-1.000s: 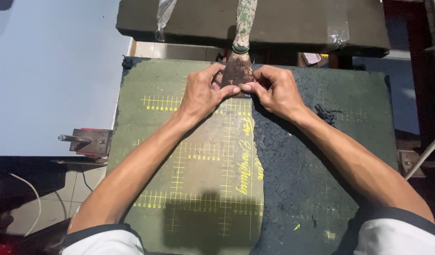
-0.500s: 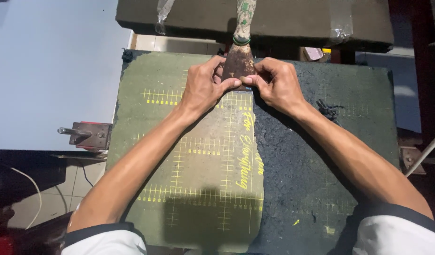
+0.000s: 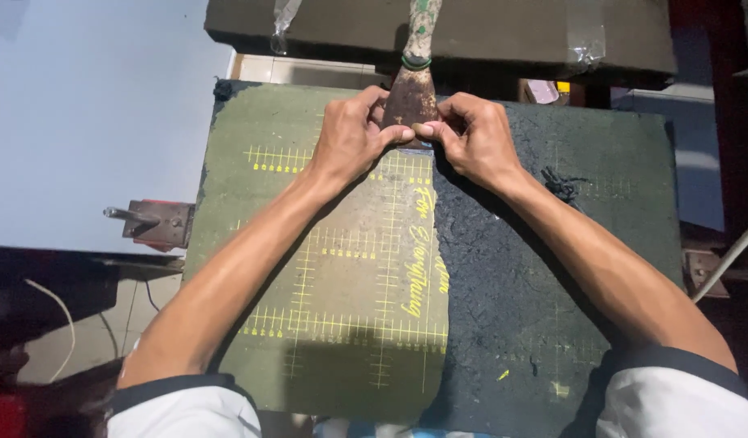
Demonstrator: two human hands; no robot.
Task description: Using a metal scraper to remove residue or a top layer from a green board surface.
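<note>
My left hand (image 3: 351, 139) sits at about eleven o'clock from the middle of my view, back up, knuckles bent, fingers curled in toward one o'clock. My right hand (image 3: 475, 138) is just beside it at about one o'clock, also back up, fingers curled toward eleven. The two thumbs point at each other and their tips meet, or nearly, at twelve o'clock; both hands are pinched shut. My left forearm runs bare from seven o'clock up to the wrist, my right from five o'clock, so the arms form a narrow wedge closing at the top. Both wrists are straight. White sleeves with dark cuffs cover my upper arms at the bottom corners.
</note>
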